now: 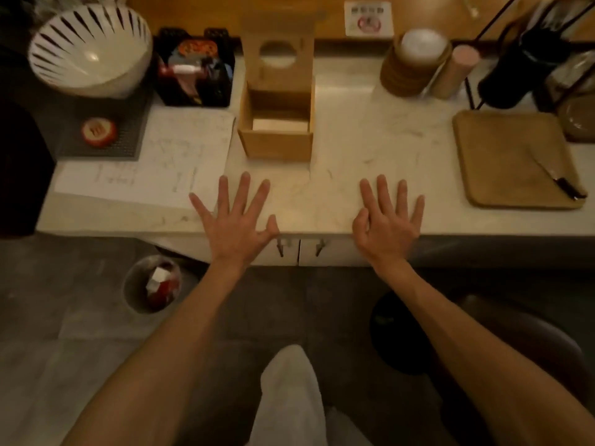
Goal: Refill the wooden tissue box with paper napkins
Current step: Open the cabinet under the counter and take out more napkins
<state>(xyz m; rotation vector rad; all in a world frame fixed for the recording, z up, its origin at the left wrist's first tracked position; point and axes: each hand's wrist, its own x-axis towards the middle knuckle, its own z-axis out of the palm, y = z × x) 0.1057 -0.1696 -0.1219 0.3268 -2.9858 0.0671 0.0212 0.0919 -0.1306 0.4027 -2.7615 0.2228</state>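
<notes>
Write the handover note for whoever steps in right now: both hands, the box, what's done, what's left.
Left hand and right hand: open, fingers spread, flat at the counter edge, holding nothing.
Wooden tissue box: on the counter beyond the hands, open, its lid with the round hole standing behind it. Something pale lies at the bottom; otherwise it looks nearly empty.
Done: box opened.
Left: no spare napkins in view; fetch them, fill the box, refit the lid.

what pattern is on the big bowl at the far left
White with dark radial stripes around the inside of the bowl, seen in the head view.
</notes>
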